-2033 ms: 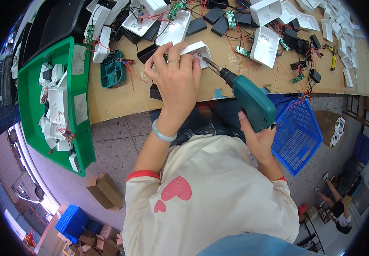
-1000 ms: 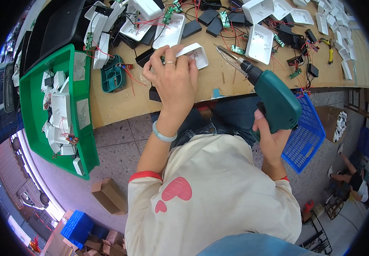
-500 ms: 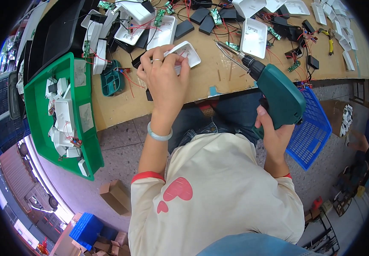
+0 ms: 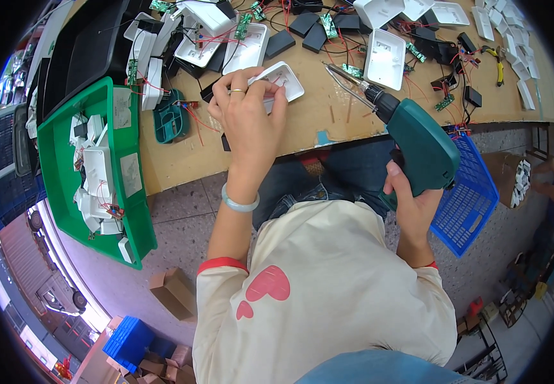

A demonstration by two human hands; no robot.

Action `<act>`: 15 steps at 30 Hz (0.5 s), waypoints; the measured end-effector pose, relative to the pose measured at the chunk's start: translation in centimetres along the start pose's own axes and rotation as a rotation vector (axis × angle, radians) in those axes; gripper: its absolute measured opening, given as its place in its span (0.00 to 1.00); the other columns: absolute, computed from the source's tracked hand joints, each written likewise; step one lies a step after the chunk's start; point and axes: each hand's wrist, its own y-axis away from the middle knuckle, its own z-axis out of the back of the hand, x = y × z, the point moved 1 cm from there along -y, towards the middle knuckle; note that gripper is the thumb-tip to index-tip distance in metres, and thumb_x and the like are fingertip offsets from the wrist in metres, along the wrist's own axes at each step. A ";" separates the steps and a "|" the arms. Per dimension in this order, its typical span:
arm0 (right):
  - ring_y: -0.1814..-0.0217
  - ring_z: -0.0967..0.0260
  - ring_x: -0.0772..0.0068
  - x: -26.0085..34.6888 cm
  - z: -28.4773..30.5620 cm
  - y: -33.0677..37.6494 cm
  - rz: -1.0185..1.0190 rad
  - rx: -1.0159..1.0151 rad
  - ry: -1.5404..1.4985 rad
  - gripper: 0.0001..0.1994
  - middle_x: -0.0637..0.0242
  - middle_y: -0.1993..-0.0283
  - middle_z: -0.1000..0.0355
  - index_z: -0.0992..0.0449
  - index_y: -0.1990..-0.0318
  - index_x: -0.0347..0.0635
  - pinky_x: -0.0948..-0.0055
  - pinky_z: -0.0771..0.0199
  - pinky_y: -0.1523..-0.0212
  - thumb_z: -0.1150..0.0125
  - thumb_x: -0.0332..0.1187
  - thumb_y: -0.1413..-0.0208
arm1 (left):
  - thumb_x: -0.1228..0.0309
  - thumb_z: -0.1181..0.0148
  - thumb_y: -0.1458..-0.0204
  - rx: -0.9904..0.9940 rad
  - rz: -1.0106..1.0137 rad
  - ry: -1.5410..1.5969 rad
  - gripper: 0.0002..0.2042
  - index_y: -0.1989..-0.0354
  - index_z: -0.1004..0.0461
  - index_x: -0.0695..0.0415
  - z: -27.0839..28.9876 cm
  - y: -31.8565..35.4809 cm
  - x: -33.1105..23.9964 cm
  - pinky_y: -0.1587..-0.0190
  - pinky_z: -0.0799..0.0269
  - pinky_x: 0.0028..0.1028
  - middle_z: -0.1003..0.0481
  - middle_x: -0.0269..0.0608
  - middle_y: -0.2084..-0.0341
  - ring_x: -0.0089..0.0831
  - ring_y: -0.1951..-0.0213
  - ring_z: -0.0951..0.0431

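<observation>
A small white plastic housing [image 4: 293, 84] with a shallow tray shape lies tilted at the table's front part. My left hand [image 4: 246, 105] is bent over its left side, fingers closed on it, so part of its inside is hidden. My right hand [image 4: 410, 194] grips the handle of a dark green soldering gun [image 4: 425, 144]. The gun's long thin metal tip and the guide tube beside it point up and left over the table, apart from the housing. A small dark green compartment box [image 4: 172, 120] sits left of my left hand, with red-wired parts next to it.
White housings [image 4: 384, 59], black boxes, green circuit boards and red wires crowd the table's far side. A green bin [image 4: 137, 217] with wired housings stands left; a blue basket [image 4: 468, 214] is right. Yellow-handled cutters [image 4: 499, 69] lie far right. The table's front edge runs before me.
My hands, the housing and the soldering gun hold nearly the same places; the view has shifted slightly. At the far right, a person's limb in the background has moved.
</observation>
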 end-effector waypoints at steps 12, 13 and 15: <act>0.75 0.33 0.81 -0.4 0.3 0.5 0.027 0.072 0.027 0.16 0.61 0.64 0.25 0.27 0.46 0.28 0.81 0.34 0.74 0.39 0.18 0.42 | 0.70 0.30 0.52 -0.019 -0.003 0.017 0.05 0.73 0.19 0.57 -0.1 0.2 0.1 0.42 0.47 0.45 0.23 0.36 0.51 0.42 0.44 0.32; 0.75 0.33 0.81 -0.5 0.2 0.6 0.028 0.076 0.028 0.16 0.61 0.64 0.25 0.27 0.46 0.28 0.81 0.34 0.74 0.39 0.18 0.42 | 0.70 0.30 0.53 -0.028 -0.007 0.015 0.05 0.73 0.19 0.57 -0.1 0.2 0.1 0.42 0.47 0.44 0.23 0.35 0.51 0.42 0.44 0.32; 0.74 0.33 0.83 -1.0 0.0 0.8 0.034 0.103 0.106 0.13 0.64 0.65 0.25 0.25 0.49 0.30 0.81 0.33 0.74 0.37 0.18 0.42 | 0.70 0.30 0.53 -0.033 -0.007 0.015 0.05 0.73 0.19 0.57 -0.2 0.2 0.1 0.43 0.46 0.44 0.23 0.35 0.51 0.42 0.44 0.32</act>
